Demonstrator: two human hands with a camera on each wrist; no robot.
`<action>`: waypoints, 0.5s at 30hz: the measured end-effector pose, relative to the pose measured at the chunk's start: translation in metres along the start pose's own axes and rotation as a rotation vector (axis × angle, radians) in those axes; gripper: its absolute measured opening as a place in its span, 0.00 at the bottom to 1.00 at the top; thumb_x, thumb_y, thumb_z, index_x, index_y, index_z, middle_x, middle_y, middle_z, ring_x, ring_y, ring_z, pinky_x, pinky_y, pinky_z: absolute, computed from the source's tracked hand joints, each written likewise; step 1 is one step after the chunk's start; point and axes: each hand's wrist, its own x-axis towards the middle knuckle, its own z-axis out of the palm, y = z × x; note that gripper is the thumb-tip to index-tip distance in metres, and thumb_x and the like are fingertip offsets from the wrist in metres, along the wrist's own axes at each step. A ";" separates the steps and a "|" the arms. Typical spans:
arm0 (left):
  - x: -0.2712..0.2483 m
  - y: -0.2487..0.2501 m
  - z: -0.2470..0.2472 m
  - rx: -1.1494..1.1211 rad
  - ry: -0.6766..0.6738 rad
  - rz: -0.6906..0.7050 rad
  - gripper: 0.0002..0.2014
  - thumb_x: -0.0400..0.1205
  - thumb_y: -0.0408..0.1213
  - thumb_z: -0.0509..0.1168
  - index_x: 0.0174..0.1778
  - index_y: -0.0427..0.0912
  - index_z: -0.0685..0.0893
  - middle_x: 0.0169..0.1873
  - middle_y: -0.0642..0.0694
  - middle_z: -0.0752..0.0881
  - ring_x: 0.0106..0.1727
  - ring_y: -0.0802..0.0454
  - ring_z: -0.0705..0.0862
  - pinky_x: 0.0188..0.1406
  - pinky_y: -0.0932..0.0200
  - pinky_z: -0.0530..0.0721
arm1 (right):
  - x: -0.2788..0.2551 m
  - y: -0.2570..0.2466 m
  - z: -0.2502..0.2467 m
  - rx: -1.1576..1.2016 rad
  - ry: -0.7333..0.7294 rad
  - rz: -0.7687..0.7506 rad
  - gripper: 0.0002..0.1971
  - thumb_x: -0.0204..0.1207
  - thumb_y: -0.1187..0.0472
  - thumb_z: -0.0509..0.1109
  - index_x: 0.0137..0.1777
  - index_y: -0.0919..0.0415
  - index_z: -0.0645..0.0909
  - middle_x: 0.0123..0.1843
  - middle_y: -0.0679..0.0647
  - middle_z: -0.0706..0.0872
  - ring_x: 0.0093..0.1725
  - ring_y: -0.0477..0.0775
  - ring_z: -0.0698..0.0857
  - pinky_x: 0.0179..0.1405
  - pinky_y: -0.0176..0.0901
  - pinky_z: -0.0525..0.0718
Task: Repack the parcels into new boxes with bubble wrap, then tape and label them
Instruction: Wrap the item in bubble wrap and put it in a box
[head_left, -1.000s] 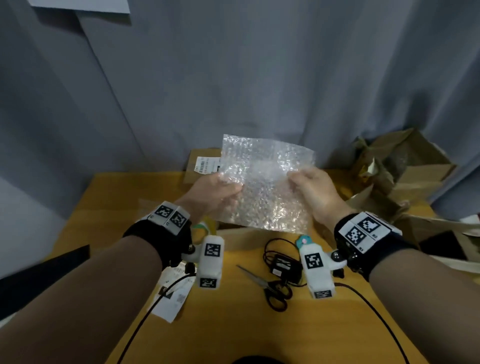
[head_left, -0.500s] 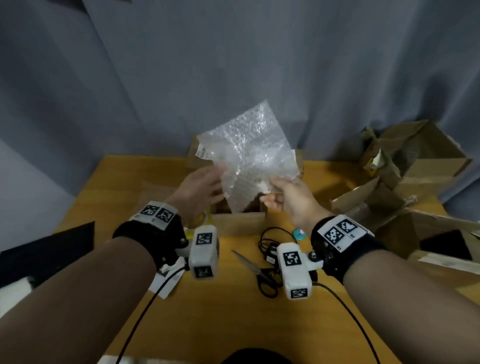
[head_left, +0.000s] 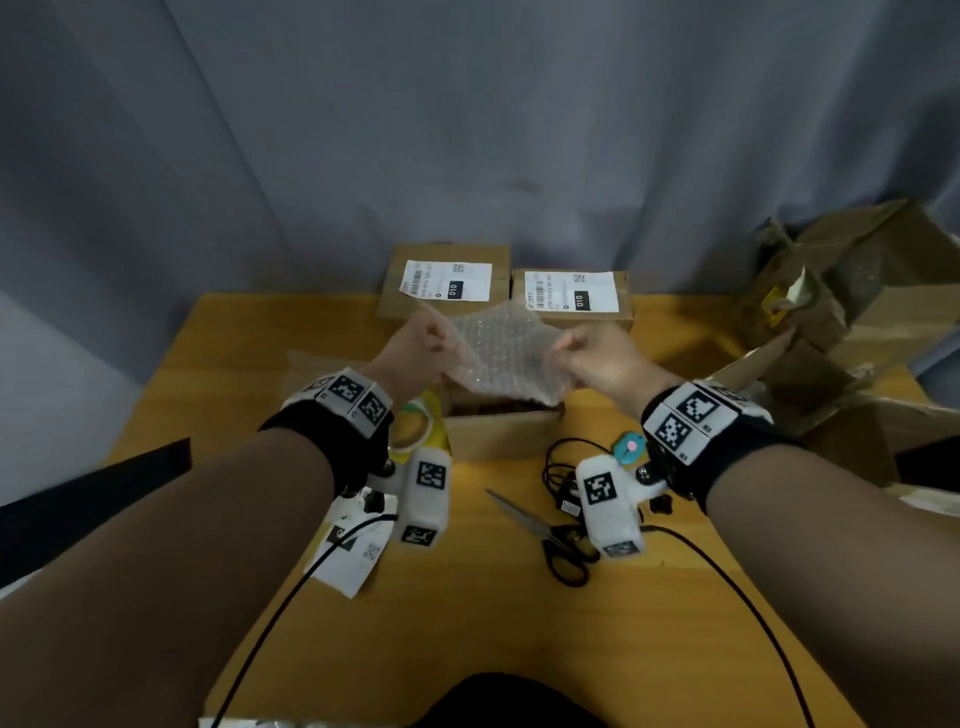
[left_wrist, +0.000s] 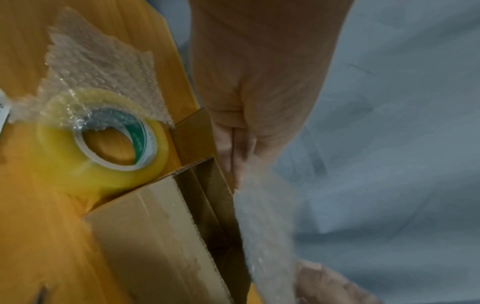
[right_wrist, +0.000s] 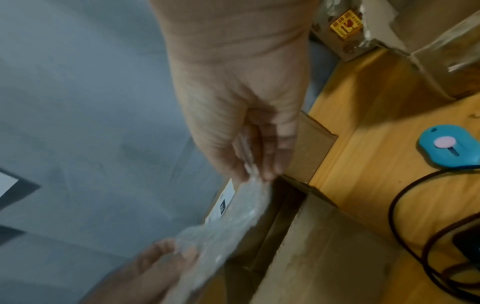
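A clear bubble wrap sheet (head_left: 501, 358) is stretched between both hands just above an open cardboard box (head_left: 498, 431) in the middle of the table. My left hand (head_left: 421, 343) pinches its left edge, and my right hand (head_left: 587, 348) pinches its right edge. In the left wrist view the bubble wrap sheet (left_wrist: 267, 236) hangs down along the open box's (left_wrist: 161, 236) inner wall. In the right wrist view my fingers (right_wrist: 270, 152) clamp the bubble wrap sheet (right_wrist: 228, 232) over the box's (right_wrist: 311, 246) dark inside. Two labelled parcels (head_left: 447, 283) (head_left: 571, 299) stand behind.
A yellow tape roll (head_left: 415, 431) and another bubble wrap piece (left_wrist: 98, 67) lie left of the box. Scissors (head_left: 550, 540), a black cable with a charger (head_left: 563, 480), a blue cutter (head_left: 629, 448) and loose labels (head_left: 348, 556) lie in front. Torn old boxes (head_left: 841, 306) crowd the right side.
The sheet, held upright at about chest height before, has come down and been spread flat over the open box. Both hands moved down and apart with it.
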 end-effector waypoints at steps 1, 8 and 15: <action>0.000 0.002 0.001 0.082 -0.029 0.003 0.14 0.77 0.24 0.66 0.35 0.43 0.69 0.33 0.45 0.74 0.35 0.51 0.74 0.26 0.71 0.75 | -0.001 0.000 0.001 -0.103 -0.055 0.004 0.05 0.78 0.64 0.70 0.41 0.61 0.84 0.39 0.53 0.86 0.42 0.52 0.86 0.45 0.44 0.86; 0.004 -0.019 0.010 0.633 -0.230 -0.049 0.05 0.85 0.34 0.58 0.47 0.41 0.79 0.43 0.48 0.76 0.49 0.51 0.75 0.41 0.64 0.72 | -0.006 -0.004 -0.002 -0.876 0.052 -0.113 0.14 0.80 0.46 0.63 0.60 0.50 0.81 0.54 0.52 0.79 0.54 0.53 0.80 0.50 0.46 0.81; -0.003 -0.027 0.006 0.783 -0.247 0.112 0.16 0.86 0.36 0.50 0.30 0.42 0.66 0.24 0.50 0.64 0.24 0.60 0.62 0.24 0.70 0.63 | 0.003 0.023 0.012 -0.675 -0.264 -0.332 0.17 0.80 0.62 0.66 0.69 0.52 0.78 0.70 0.50 0.78 0.66 0.53 0.79 0.65 0.41 0.74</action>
